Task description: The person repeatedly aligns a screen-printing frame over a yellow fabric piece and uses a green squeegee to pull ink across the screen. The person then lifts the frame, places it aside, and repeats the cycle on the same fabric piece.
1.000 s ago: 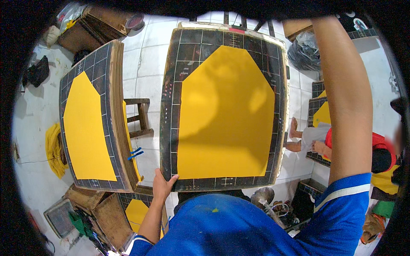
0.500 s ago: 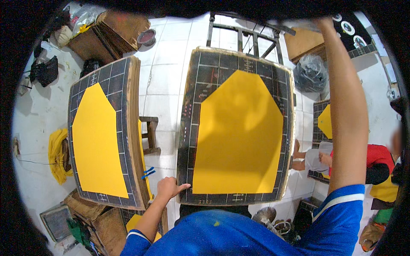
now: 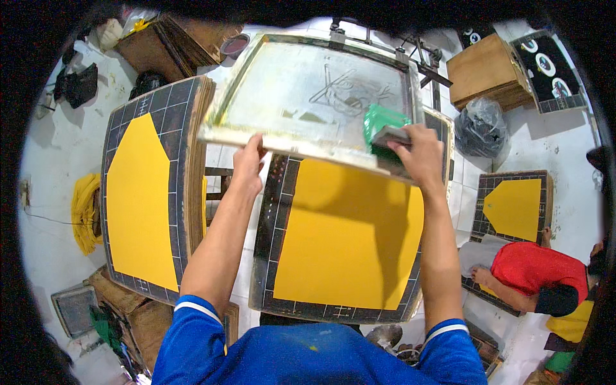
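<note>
A screen-printing frame (image 3: 282,142) hangs tilted over the far part of the middle board (image 3: 264,269), with dark line drawing on its pale mesh. My left hand (image 3: 249,163) grips its near rail, left of centre. My right hand (image 3: 420,154) is closed on the grey handle of a squeegee (image 3: 391,135), over the frame's right side. Bright green ink (image 3: 384,120) lies by the squeegee on the mesh. Below, a yellow sheet (image 3: 343,244) with a slanted far end lies flat on the black gridded board. The frame covers its far end.
A thick stack of boards (image 3: 204,128) stands to the left, topped by another yellow sheet (image 3: 138,205). Metal rods (image 3: 423,64) rise behind the frame. On the right are a wooden box (image 3: 484,70), a plastic bag (image 3: 481,131) and a person in red (image 3: 539,269) bent over a board.
The screen frame has come into view over the middle board. My left hand has moved from the board's near-left corner onto its rail. My right hand has come back nearer, holding the squeegee.
</note>
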The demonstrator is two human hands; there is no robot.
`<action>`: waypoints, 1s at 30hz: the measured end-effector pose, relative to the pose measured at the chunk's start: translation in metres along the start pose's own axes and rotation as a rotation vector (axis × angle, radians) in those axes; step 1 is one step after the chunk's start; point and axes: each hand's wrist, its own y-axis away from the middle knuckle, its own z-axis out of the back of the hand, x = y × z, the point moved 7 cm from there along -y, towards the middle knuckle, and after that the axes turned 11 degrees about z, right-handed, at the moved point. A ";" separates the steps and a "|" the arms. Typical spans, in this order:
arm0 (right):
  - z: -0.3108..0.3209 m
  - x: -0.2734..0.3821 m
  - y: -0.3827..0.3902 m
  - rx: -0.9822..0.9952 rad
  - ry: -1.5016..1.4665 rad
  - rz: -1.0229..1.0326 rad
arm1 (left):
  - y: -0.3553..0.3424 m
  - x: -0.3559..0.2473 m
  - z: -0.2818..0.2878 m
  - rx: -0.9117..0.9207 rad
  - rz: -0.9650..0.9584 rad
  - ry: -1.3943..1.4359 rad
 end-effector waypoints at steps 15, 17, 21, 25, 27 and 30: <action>-0.098 -0.053 -0.024 0.254 0.018 0.057 | -0.060 0.087 -0.002 -0.202 0.006 -0.215; -0.118 -0.090 -0.070 0.393 -0.048 -0.021 | -0.057 0.085 -0.004 -0.241 -0.045 -0.280; -0.145 -0.116 -0.100 0.712 -0.301 -0.020 | -0.059 0.085 -0.004 -0.202 -0.069 -0.285; -0.115 -0.088 -0.069 0.336 0.045 -0.010 | -0.063 0.088 0.000 -0.210 -0.059 -0.266; -0.097 -0.053 -0.033 0.116 0.007 0.005 | -0.065 0.090 -0.001 -0.186 -0.057 -0.235; -0.088 -0.018 0.022 0.224 -0.003 -0.021 | -0.065 0.089 -0.006 -0.114 -0.096 -0.172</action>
